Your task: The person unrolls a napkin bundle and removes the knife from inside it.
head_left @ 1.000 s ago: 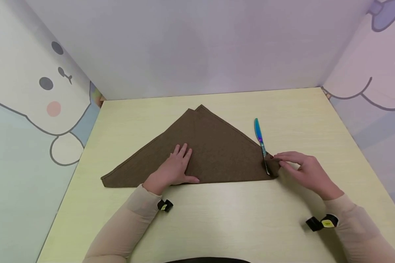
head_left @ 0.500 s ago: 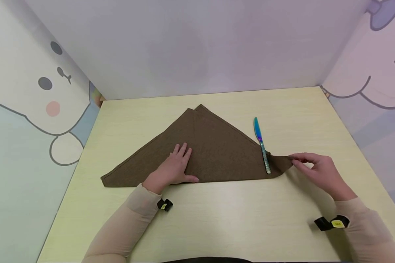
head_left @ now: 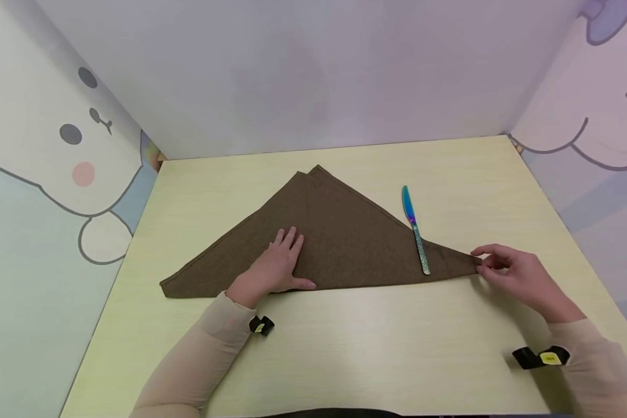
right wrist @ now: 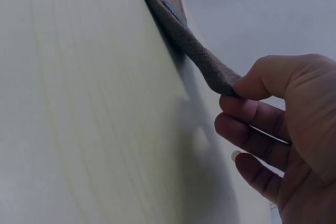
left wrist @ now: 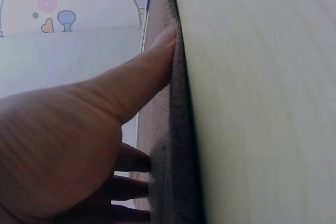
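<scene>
A brown cloth napkin (head_left: 355, 244), folded to a rough triangle, lies across the table with its long side toward me. My left hand (head_left: 274, 267) rests flat on it, fingers spread, the thumb along the near edge. At the far right my right hand (head_left: 517, 276) pinches the napkin's pointed corner between thumb and fingers; the right wrist view shows that corner (right wrist: 223, 80) lifted a little off the table. A table knife (head_left: 416, 232) with a blue blade and a speckled handle lies over the napkin's right part, its blade reaching past the upper edge.
The pale wooden table (head_left: 345, 348) is bounded by a plain back wall (head_left: 313, 75) and side panels with cartoon figures. A black strap mount sits on each wrist. A dark curved edge shows at the bottom of the head view.
The right hand has moved to the right with the napkin's corner, unfolding it from beside the knife handle out into a long point. The left hand has stayed in place.
</scene>
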{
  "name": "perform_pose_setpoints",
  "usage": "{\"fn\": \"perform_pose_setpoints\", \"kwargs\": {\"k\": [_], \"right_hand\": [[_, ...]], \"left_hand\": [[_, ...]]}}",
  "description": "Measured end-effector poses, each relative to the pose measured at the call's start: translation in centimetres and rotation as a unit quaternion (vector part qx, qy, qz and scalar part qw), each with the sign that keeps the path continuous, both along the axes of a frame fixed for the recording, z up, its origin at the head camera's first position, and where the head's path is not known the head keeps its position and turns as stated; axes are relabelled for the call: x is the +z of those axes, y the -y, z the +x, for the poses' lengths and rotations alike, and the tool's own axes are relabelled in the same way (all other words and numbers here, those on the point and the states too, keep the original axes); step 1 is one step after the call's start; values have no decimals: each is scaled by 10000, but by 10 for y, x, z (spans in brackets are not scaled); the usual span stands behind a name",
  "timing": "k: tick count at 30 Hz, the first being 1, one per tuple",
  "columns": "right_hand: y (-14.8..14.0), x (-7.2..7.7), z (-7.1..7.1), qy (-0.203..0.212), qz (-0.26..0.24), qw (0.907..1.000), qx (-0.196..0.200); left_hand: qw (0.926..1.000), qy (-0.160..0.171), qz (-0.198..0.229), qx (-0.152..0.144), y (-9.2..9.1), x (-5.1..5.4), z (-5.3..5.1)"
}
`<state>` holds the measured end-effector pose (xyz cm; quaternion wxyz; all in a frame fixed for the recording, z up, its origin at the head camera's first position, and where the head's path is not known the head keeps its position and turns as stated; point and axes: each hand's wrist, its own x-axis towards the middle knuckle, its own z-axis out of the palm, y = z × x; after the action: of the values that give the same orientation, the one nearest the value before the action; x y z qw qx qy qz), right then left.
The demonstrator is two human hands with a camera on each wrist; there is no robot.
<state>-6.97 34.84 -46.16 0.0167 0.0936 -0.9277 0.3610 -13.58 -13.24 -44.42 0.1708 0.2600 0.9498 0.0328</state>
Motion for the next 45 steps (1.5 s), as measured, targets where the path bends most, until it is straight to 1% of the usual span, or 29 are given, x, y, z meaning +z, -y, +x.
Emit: {"fn": "perform_pose_setpoints", "kwargs": {"k": [3, 9, 14, 16, 18, 20, 22, 24, 27, 32, 34, 38, 45], "right_hand": [[-1, -1, -2, -46, 305, 9994, 181], [-1, 1, -5, 1, 1015, 9946, 209], [1, 9, -7, 30, 1542, 9874, 364], [3, 12, -7, -57, 1710, 9846, 349], [9, 17, -7, -243, 1802, 9829, 294], [18, 22, -8, -483, 1749, 9831, 229], [31, 26, -10, -629, 1580, 9852, 227], [45, 28, -13, -635, 1361, 9883, 269], [63, 27, -19, -454, 1135, 9920, 299], [80, 18, -29, 3, 1034, 9945, 194], [84, 13, -32, 106, 1034, 9945, 140], [90, 5, -36, 108, 967, 9952, 50], [96, -5, -42, 65, 1006, 9949, -27]], "left_hand": [[10000, -1, 0, -3, 0, 0, 0], [10000, 1, 30, -24, 0, 0, 0], [10000, -11, 62, -7, -1, 0, 0], [10000, -13, 57, -6, -1, 1, 0], [10000, -21, 62, -5, 0, 1, 0], [10000, -30, 43, -1, 0, 1, 0], [10000, -27, 33, 14, 0, 1, 0], [10000, -21, 24, 29, 1, 1, 0], [10000, 3, 45, 38, 0, 2, 1], [10000, 11, 42, 51, 0, 0, 0], [10000, 9, 21, 53, 0, -1, 0], [10000, -11, 24, 42, 0, -4, 0], [10000, -32, 9, 24, 0, -2, 0]]}}
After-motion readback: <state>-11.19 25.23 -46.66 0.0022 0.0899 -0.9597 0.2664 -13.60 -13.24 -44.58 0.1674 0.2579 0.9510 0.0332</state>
